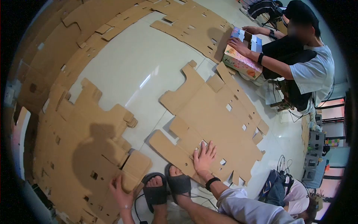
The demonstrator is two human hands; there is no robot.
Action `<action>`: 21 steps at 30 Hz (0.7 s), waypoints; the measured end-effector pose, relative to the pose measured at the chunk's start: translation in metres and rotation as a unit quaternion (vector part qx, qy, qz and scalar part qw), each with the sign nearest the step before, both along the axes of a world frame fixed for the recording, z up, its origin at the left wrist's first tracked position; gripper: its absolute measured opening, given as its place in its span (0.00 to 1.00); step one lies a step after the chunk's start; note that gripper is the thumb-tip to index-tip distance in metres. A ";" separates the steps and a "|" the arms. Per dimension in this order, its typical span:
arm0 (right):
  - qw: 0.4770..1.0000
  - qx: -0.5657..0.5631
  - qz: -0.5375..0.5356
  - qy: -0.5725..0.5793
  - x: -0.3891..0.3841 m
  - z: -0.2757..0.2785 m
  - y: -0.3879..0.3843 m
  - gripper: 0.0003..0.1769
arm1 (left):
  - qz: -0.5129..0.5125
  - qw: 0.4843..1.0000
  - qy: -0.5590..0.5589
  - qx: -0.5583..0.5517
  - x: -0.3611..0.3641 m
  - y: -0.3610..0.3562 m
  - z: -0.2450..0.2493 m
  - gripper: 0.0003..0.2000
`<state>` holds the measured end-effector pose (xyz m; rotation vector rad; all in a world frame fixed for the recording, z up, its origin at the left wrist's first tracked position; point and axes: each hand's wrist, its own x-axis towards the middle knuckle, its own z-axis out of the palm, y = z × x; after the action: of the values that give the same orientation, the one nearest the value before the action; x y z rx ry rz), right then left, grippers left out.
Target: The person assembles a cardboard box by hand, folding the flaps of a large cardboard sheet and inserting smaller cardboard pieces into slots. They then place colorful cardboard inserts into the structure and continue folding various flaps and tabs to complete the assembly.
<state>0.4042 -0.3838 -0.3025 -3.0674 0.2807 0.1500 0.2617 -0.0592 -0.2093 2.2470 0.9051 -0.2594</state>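
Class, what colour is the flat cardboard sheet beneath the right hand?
The flat cardboard sheet is plain tan-brown, best seen in the head view.

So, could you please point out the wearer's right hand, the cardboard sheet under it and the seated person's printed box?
Right hand [204, 160]: head view, back of hand.
Cardboard sheet [213, 117]: head view, middle.
Printed box [241, 62]: head view, long printed side.

White flr; flat cardbd atop

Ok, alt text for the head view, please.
The left hand is at a flap of one flattened cardboard sheet; the right hand rests on a second sheet. At upper right, a seated person holds a colourful box.
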 end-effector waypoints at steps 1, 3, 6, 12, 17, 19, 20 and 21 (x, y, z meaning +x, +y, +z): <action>1.000 -0.002 -0.004 0.012 0.000 0.001 0.000 0.31 | -0.001 1.000 0.001 -0.002 0.001 -0.001 0.004 0.39; 1.000 0.016 0.001 -0.021 0.002 0.003 0.003 0.31 | 0.000 1.000 -0.010 -0.001 0.001 -0.001 0.010 0.37; 0.999 0.020 0.005 -0.027 -0.001 0.003 0.003 0.31 | 0.024 0.999 -0.031 -0.009 -0.007 0.001 0.017 0.34; 1.000 0.004 0.003 -0.021 0.000 0.001 0.002 0.31 | 0.048 0.998 -0.012 0.027 -0.044 0.006 0.013 0.32; 1.000 -0.005 0.022 -0.020 -0.002 -0.002 -0.001 0.31 | -0.018 0.988 -0.042 0.150 -0.043 -0.009 0.018 0.28; 0.999 0.016 0.039 -0.006 0.002 0.012 -0.003 0.30 | 0.001 0.988 -0.021 0.153 -0.052 -0.002 0.025 0.26; 0.998 0.026 0.057 -0.026 0.007 0.015 -0.006 0.29 | 0.006 0.988 -0.007 0.153 -0.059 -0.001 0.029 0.25; 0.996 0.038 0.066 -0.044 0.008 0.019 -0.007 0.28 | 0.011 0.984 -0.004 0.179 -0.066 0.001 0.028 0.25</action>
<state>0.4127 -0.3904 -0.2838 -3.0052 0.0664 0.0313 0.1961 -0.0584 -0.1808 2.5606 1.0377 -0.0800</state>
